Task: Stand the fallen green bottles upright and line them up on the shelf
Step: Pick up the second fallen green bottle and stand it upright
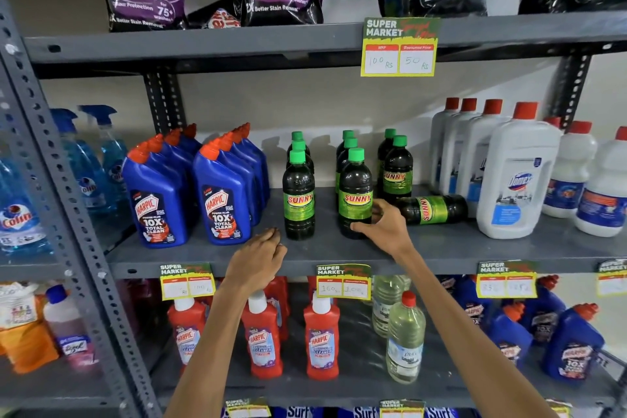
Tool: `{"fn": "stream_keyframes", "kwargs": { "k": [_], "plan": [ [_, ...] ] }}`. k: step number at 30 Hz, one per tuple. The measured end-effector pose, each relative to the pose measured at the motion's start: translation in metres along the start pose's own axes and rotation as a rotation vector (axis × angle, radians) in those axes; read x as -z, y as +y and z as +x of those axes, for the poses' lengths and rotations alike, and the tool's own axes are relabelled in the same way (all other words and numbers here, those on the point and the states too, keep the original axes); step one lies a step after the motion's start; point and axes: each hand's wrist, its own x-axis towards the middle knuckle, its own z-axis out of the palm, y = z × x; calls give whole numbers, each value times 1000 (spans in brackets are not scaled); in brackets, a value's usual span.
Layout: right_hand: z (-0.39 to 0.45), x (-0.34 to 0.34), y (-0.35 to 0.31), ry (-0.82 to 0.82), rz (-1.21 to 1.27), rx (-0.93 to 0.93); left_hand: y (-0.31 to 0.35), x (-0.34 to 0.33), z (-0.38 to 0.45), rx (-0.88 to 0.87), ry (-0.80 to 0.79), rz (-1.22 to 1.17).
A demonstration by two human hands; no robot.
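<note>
Dark green SUNNY bottles with green caps stand in three short rows on the grey middle shelf. The front bottle of the left row and of the right row stand upright. My right hand grips the lower part of the middle row's front bottle, which is upright. One green bottle lies on its side behind that hand, its cap end hidden toward the white bottles. My left hand rests at the shelf's front edge, holding nothing, fingers loosely curled.
Blue Harpic bottles stand left of the green ones, white Domex bottles to the right. Price tags hang from the shelf edge. Red Harpic bottles and clear bottles fill the shelf below; detergent pouches sit above.
</note>
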Motion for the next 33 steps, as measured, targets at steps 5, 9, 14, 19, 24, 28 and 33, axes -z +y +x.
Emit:
{"fn": "stream_keyframes", "kwargs": {
  "k": [5, 9, 14, 19, 24, 28, 33],
  "plan": [
    [3, 1, 1, -72, 19, -22, -1, 0, 0, 13, -13, -16],
    [0, -1, 0, -57, -22, -7, -1, 0, 0, 18, -23, -18],
    [-2, 0, -1, -63, -35, -22, 0, 1, 1, 61, -33, -46],
    [-4, 4, 1, -85, -37, -16, 4, 4, -1, 76, -43, -64],
    [-4, 4, 0, -112, -22, -16, 4, 4, -1, 87, -45, -61],
    [-5, 4, -2, -121, -21, -14, 5, 5, -2, 87, -51, -61],
    [-6, 7, 0, -150, 4, -26, 8, 6, -2, 78, -38, -41]
  ]
}}
